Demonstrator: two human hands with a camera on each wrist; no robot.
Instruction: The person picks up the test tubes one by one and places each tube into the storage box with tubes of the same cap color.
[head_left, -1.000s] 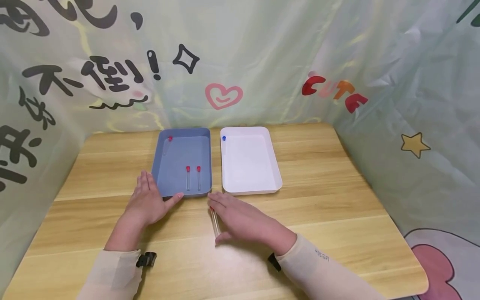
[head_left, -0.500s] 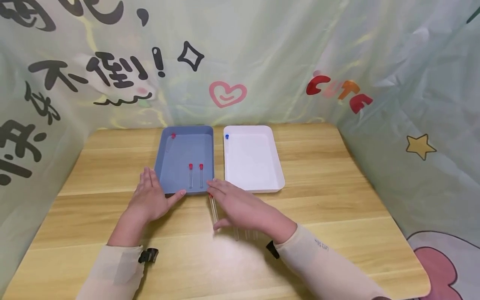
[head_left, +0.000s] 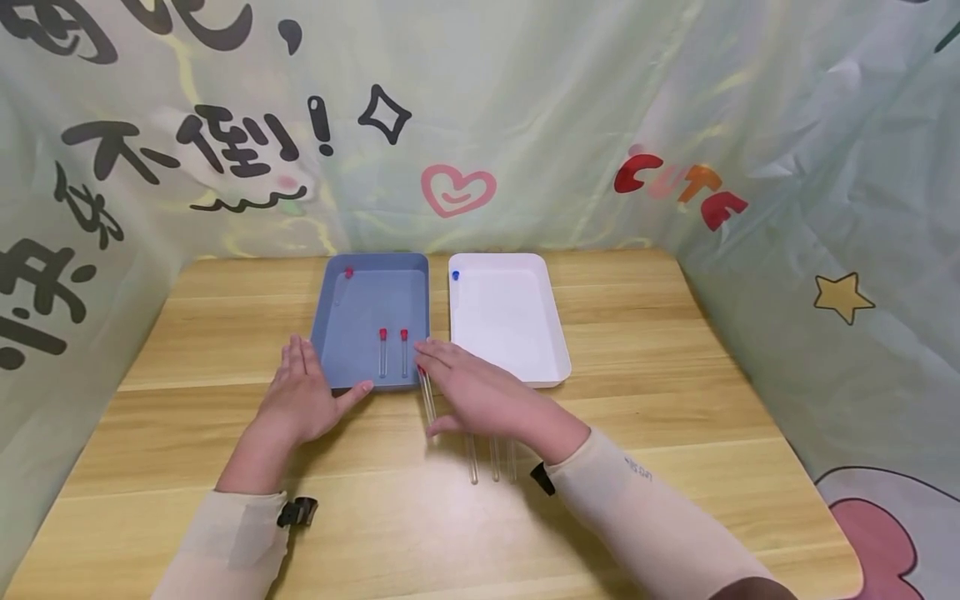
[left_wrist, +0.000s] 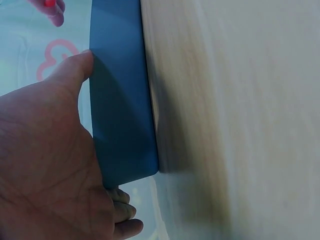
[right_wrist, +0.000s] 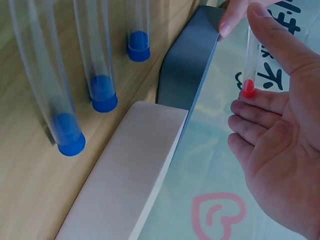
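At the front left corner of the blue-grey tray (head_left: 367, 304), my left hand (head_left: 296, 404) rests with its thumb (left_wrist: 75, 65) on the front rim and straight fingers along the left side. My right hand (head_left: 480, 392) pinches a clear test tube (head_left: 428, 404) between thumb and fingertips. The tube's red cap (right_wrist: 248, 87) lies at the index fingertip, over the tray's front right corner. Two red-capped test tubes (head_left: 383, 354) lie side by side inside this tray, and another red-capped tube (head_left: 348, 273) leans in its back left corner.
Right of the blue-grey tray stands a white tray (head_left: 502, 317) with a blue-capped tube (head_left: 455, 275) at its back left corner. Beneath my right wrist, three tubes (head_left: 473, 462) with blue caps (right_wrist: 104, 95) lie on the wooden table (head_left: 360, 533). A printed curtain hangs behind.
My right hand has moved forward with the red-capped test tube, up to the blue-grey tray's front edge. The blue-capped tubes now show below it. My left hand stays at the tray corner.
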